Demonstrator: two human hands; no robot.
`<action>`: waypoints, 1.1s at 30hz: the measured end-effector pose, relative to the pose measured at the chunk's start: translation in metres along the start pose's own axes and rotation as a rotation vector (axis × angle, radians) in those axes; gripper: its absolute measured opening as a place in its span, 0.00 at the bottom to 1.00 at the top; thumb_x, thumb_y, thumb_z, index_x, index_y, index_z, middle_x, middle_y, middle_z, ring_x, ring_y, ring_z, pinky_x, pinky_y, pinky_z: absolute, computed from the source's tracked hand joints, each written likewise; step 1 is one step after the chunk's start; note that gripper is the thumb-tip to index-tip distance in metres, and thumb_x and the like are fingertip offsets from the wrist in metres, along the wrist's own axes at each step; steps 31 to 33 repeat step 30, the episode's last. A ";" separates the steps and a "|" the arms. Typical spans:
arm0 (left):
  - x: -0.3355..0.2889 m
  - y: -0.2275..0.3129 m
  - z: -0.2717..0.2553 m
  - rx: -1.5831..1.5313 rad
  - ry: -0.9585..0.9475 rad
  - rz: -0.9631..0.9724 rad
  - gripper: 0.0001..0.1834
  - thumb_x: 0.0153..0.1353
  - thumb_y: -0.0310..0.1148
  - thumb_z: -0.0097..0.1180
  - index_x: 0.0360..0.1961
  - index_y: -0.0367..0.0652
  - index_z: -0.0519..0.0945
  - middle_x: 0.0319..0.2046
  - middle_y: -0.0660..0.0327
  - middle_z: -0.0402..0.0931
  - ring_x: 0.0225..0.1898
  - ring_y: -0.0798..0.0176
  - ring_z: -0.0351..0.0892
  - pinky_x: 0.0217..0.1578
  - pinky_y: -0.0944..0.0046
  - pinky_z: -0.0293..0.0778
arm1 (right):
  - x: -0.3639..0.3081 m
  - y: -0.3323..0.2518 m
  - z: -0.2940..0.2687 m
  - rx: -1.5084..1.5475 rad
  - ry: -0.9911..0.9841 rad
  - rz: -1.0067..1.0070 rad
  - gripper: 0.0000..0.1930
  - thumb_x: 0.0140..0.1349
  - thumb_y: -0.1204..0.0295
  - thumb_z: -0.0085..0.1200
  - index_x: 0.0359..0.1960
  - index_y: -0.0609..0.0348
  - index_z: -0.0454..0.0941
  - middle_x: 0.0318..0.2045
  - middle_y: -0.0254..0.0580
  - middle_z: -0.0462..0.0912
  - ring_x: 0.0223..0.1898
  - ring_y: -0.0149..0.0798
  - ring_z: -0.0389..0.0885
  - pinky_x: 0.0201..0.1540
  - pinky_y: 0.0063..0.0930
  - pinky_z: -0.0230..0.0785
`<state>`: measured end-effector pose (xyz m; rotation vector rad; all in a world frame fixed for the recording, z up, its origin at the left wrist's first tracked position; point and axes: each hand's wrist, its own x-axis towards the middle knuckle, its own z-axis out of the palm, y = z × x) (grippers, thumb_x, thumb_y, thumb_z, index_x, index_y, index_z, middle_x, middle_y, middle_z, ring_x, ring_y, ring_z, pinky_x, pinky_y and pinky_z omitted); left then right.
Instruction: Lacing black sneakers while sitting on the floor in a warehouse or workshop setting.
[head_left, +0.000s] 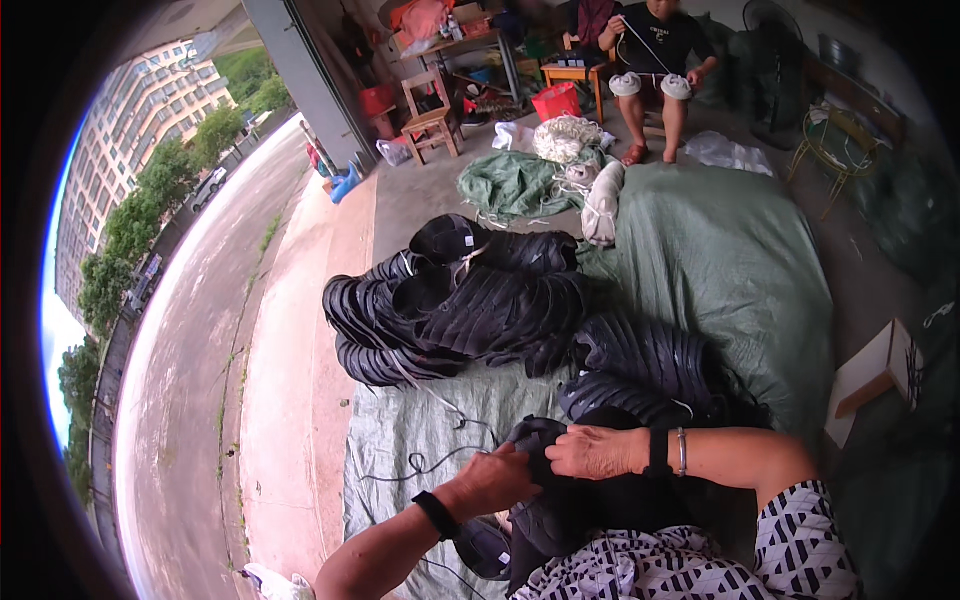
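My left hand [497, 476] and my right hand [592, 452] are close together over my lap, fingers closed on a black shoe upper [538, 436]. Its edge shows between and above my fingers; what the fingertips pinch is hidden. A thin dark cord [418, 466] curls over the sheet just left of my left hand. Below that hand lies another black piece with a white label inside [486, 548]. Beyond my hands, nested black shoe uppers lie in a large stack [470, 305], with a smaller stack [650, 365] to its right.
A green woven sheet [400, 420] lies beneath the stacks, and a large green covered heap [720, 260] rises at the right. Farther back sit white cord bundles [567, 138], a wooden chair [430, 118] and a seated person [660, 50] holding a thin rod. An open box [875, 370] stands far right.
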<state>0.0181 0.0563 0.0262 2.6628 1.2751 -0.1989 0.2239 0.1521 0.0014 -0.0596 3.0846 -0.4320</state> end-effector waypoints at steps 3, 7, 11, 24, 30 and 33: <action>0.012 0.004 0.019 0.118 -0.118 0.036 0.06 0.53 0.34 0.51 0.23 0.54 0.80 0.30 0.66 0.72 0.38 0.60 0.75 0.32 0.60 0.78 | 0.002 0.005 0.003 0.055 -0.041 -0.021 0.05 0.49 0.69 0.55 0.27 0.54 0.76 0.33 0.38 0.70 0.39 0.39 0.74 0.39 0.33 0.65; 0.014 -0.013 0.028 -0.155 -0.042 -0.110 0.08 0.56 0.38 0.49 0.29 0.50 0.80 0.31 0.62 0.76 0.37 0.56 0.78 0.33 0.57 0.77 | 0.011 0.005 0.003 0.345 -0.050 0.142 0.09 0.48 0.67 0.56 0.25 0.60 0.79 0.34 0.46 0.73 0.38 0.48 0.77 0.38 0.40 0.68; 0.002 0.009 0.020 -0.273 -0.015 -0.294 0.13 0.59 0.44 0.49 0.32 0.48 0.78 0.33 0.60 0.78 0.37 0.53 0.79 0.34 0.55 0.76 | 0.014 -0.005 0.009 0.170 -0.146 0.279 0.08 0.45 0.72 0.57 0.27 0.62 0.80 0.38 0.50 0.75 0.41 0.47 0.78 0.38 0.37 0.69; 0.011 0.019 0.036 -0.820 0.541 -0.616 0.10 0.62 0.36 0.52 0.37 0.39 0.73 0.27 0.53 0.76 0.30 0.55 0.78 0.31 0.62 0.72 | 0.010 -0.007 0.005 0.843 0.784 0.378 0.09 0.60 0.68 0.53 0.28 0.62 0.74 0.30 0.41 0.76 0.34 0.39 0.78 0.39 0.29 0.68; 0.010 0.020 0.020 -0.457 0.248 -0.569 0.09 0.54 0.36 0.58 0.32 0.42 0.76 0.32 0.52 0.77 0.35 0.49 0.79 0.36 0.57 0.74 | -0.021 0.011 0.003 1.687 0.691 0.724 0.11 0.67 0.63 0.45 0.37 0.59 0.70 0.29 0.40 0.80 0.27 0.32 0.78 0.36 0.25 0.72; 0.010 0.020 0.020 -0.457 0.248 -0.569 0.09 0.54 0.36 0.58 0.32 0.42 0.76 0.32 0.52 0.77 0.35 0.49 0.79 0.36 0.57 0.74 | -0.021 0.011 0.003 1.687 0.691 0.724 0.11 0.67 0.63 0.45 0.37 0.59 0.70 0.29 0.40 0.80 0.27 0.32 0.78 0.36 0.25 0.72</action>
